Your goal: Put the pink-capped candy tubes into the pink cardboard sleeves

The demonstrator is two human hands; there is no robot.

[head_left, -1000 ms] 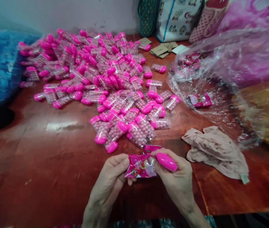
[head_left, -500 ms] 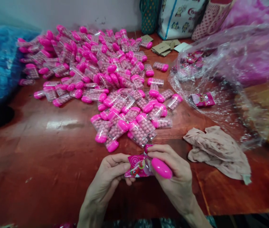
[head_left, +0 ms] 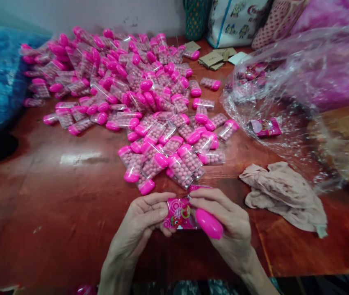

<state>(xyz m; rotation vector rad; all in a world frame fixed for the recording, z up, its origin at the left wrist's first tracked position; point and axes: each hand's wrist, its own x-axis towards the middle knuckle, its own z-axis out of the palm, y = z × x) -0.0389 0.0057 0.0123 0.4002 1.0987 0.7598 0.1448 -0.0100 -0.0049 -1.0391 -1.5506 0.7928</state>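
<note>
Hands meet at the near middle of the wooden table (head_left: 54,196), just in front of the big heap. The left hand (head_left: 142,223) pinches the left end of a pink printed label sleeve (head_left: 179,214) between thumb and fingertips, a narrow grip, and the right hand (head_left: 232,229) closes around a small clear candy container with a pink cap (head_left: 208,223), its fingers curled over the top and the cap pointing toward the near right. The sleeve sits around the clear body of the container, so both hands hold the same small thing between them. I judge this container to be light and stiff, a thin hard plastic tube full of small round candies, and the glossy cap looks slippery. The best place to hold seems to be the capped end, where the shape is thick and firm. The sleeve is soft thin film, easy to crumple or tear, so it should be taken at its edge with fingertips only. Just beyond the hands lies the pile of filled containers (head_left: 125,94), spreading to the far left. A beige cloth (head_left: 285,196) lies to the right, and a large clear plastic bag (head_left: 288,98) with one labelled packet (head_left: 265,127) inside is farther right.
</note>
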